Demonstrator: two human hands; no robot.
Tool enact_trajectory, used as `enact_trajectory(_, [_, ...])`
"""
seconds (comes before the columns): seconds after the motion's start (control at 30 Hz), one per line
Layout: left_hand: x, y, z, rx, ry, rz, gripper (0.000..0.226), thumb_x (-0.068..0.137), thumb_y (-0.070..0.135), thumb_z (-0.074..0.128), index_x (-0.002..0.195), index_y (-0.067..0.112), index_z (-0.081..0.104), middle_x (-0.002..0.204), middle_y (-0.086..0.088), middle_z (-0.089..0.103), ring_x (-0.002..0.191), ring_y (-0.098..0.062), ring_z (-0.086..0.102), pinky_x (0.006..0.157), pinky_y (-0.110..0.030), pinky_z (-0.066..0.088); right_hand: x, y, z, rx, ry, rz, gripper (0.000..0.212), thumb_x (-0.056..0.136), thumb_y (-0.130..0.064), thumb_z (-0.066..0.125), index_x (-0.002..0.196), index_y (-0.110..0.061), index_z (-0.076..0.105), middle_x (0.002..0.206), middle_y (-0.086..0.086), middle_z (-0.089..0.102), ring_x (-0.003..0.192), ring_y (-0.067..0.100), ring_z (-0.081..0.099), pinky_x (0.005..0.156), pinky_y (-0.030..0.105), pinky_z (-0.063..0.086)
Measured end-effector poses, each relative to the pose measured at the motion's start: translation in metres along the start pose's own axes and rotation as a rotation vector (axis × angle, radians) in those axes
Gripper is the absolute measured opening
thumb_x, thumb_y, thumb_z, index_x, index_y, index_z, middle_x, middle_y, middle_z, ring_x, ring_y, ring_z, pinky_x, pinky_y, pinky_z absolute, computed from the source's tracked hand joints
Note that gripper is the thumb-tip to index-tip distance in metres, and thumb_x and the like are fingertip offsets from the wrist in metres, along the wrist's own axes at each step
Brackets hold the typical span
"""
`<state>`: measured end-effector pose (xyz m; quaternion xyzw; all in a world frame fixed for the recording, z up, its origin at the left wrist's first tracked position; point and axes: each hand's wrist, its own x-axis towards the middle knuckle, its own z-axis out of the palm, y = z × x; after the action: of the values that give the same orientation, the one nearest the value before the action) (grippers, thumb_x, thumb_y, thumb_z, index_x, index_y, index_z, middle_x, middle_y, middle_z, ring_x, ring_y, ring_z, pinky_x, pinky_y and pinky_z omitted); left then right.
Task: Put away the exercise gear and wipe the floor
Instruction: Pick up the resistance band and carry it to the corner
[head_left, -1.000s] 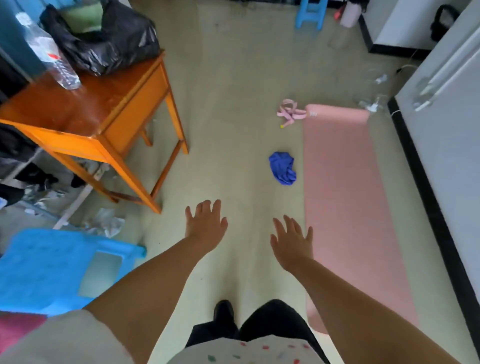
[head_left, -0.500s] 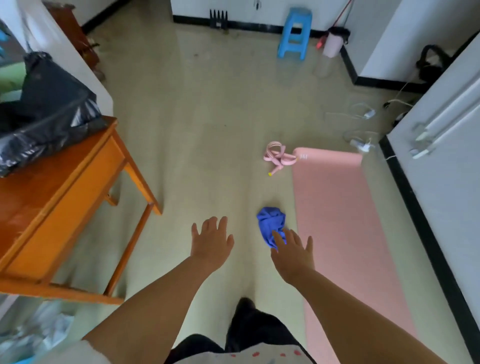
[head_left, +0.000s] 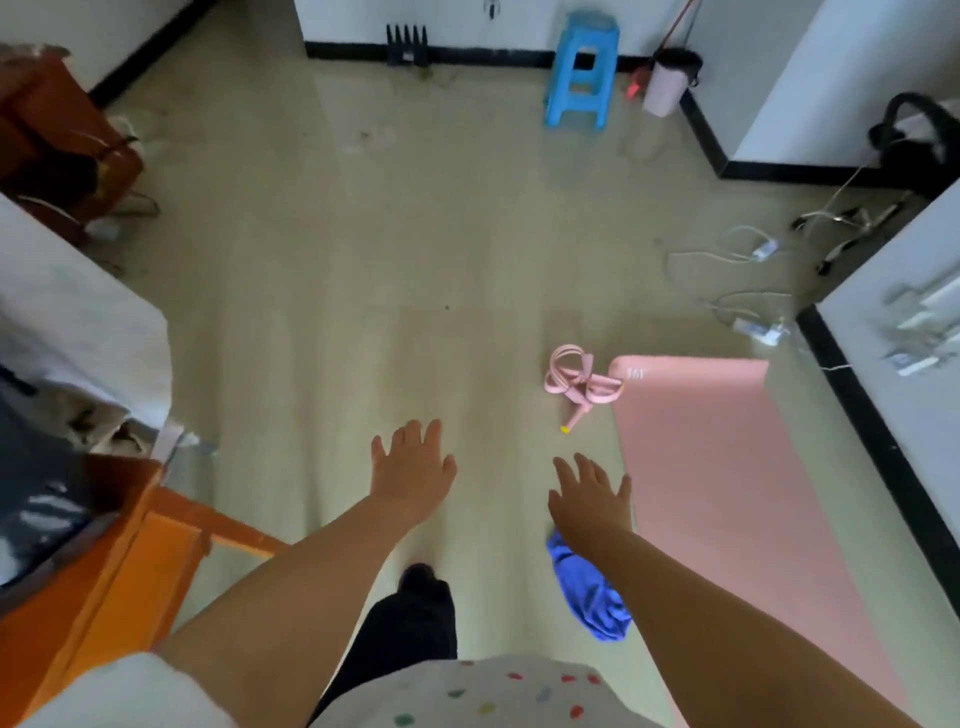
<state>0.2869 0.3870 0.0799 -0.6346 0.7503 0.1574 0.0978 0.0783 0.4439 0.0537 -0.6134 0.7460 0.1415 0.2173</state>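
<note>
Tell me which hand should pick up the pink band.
Right, probably. The right hand is open and nearer the band, which lies beside the mat's far corner. The left hand, also open, would have to reach across.

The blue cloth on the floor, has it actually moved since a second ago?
No. The blue cloth still lies beside the pink mat's left edge; only the camera advanced.

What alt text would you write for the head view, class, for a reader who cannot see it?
Two bare hands, left hand and right hand, reach forward, open and empty, above a pale floor. A pink exercise mat lies flat to the right, a pink resistance band at its far corner, a blue cloth beneath the right forearm.
</note>
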Motion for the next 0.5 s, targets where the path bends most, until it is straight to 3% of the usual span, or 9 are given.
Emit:
enact_trajectory(0.2, [0.152, 0.01, -0.067, 0.078, -0.047, 0.184, 0.055, 0.098, 0.039, 0.031, 0.148, 0.017, 0.02, 0.148, -0.01, 0.03, 0.136, -0.026, 0.03, 0.113, -0.048, 0.018, 0.097, -0.019, -0.071, 0.159, 0.015, 0.155, 0.052, 0.101, -0.035, 0.027, 0.15, -0.027, 0.013, 0.159, 0.0, 0.009, 0.145, 0.017, 0.012, 0.115, 0.055, 0.006])
enact_trajectory(0.5, [0.345, 0.128, -0.104, 0.197, -0.158, 0.545, 0.056, 0.098, 0.039, 0.033, 0.148, 0.018, 0.018, 0.149, -0.008, 0.028, 0.137, -0.025, 0.028, 0.115, -0.046, 0.015, 0.249, 0.057, -0.137, 0.286, -0.053, 0.369, 0.051, 0.101, -0.034, 0.026, 0.15, -0.024, 0.014, 0.157, 0.004, 0.014, 0.144, 0.021, 0.015, 0.116, 0.057, 0.005])
